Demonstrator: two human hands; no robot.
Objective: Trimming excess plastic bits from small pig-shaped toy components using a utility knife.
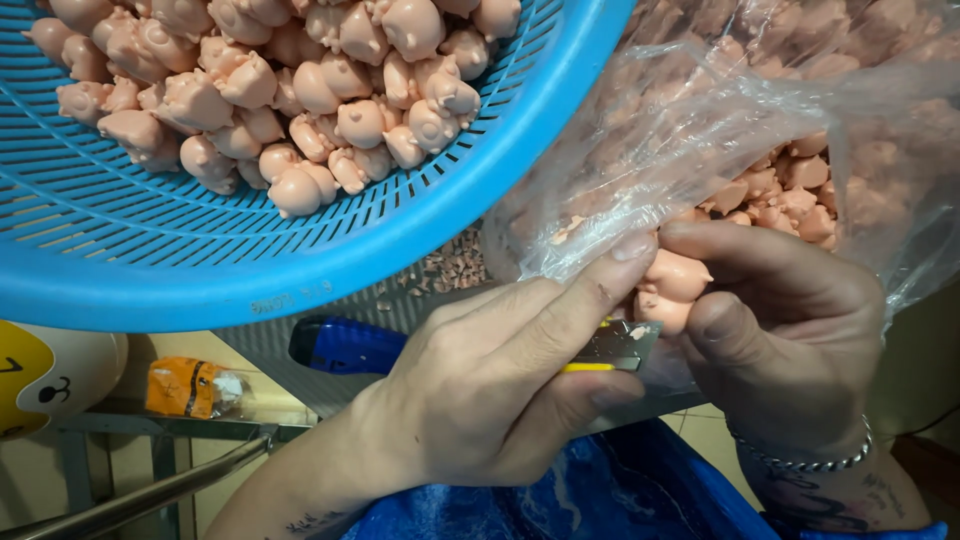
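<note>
Both hands are in close, and the work in hand looks like trimming a small pink pig figure (676, 277) with a utility knife (480, 352). The left hand (490, 385) is curled around the knife, fingers closed on its blue and yellow body, the blade (622, 343) poking out toward the figure; its forefinger stretches up and touches the clear plastic bag (700, 130). The right hand (785, 330), bracelet at the wrist, pinches the pig between thumb and fingers, closed tight on it, right at the bag's mouth. That bag is packed with more pink figures, and the blue basket (300, 270) at upper left carries another heap (300, 90), its rim overhanging a grey grid surface strewn with pink shavings (450, 268). By my judgement the cut is mid-way; the next move calls for a steady, shallow stroke with the blade kept off the thumb, which sits very near. An orange packet (185, 387) lies at lower left, well apart.
</note>
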